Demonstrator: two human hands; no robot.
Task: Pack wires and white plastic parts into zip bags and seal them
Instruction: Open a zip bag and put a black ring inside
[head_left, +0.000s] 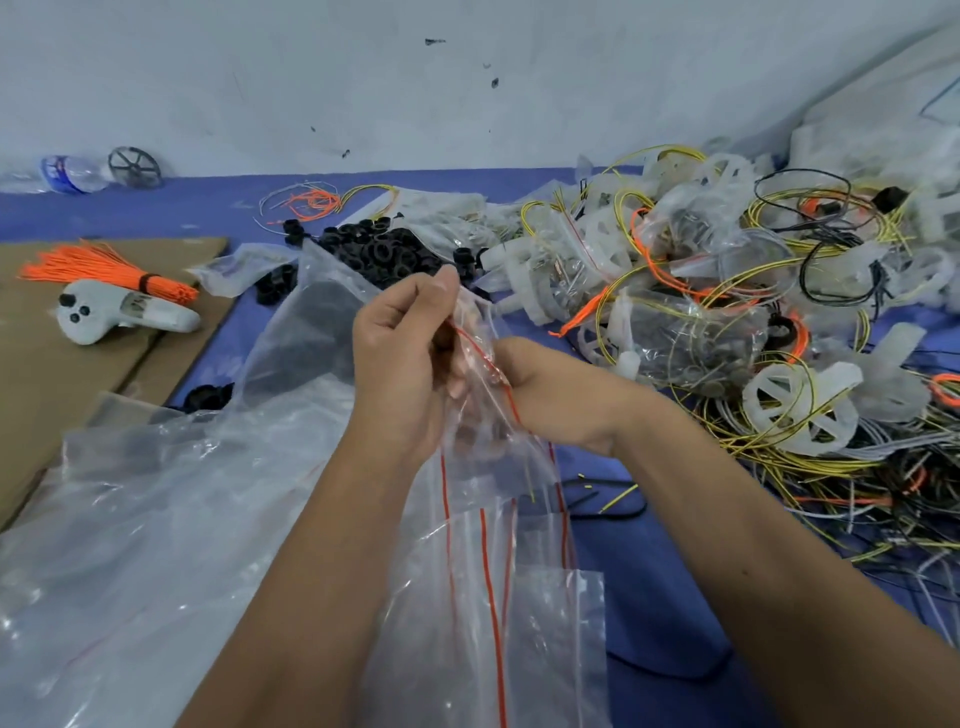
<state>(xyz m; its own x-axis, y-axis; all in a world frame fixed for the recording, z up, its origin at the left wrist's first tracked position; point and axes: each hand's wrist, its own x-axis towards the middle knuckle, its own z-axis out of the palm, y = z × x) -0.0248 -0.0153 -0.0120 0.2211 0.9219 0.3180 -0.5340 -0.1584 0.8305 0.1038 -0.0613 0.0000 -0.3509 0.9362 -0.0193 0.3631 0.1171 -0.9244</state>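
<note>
Zip bag (483, 415) is held up over the middle of the blue table (649, 571), long axis roughly vertical, red-striped mouth at the top tilting away toward the far edge. Left hand (410, 364) — fingers curled, thumb and forefinger pinching the bag's top edge. Right hand (550, 389) grips the same mouth from the right side, fingers curled in against the plastic. Contents of the bag: cannot tell. More empty zip bags (498, 597) hang below, red strips running toward the near edge. Wires and white plastic parts (727, 322) are piled toward the right edge. Black rings (374, 249) sit behind the hands.
</note>
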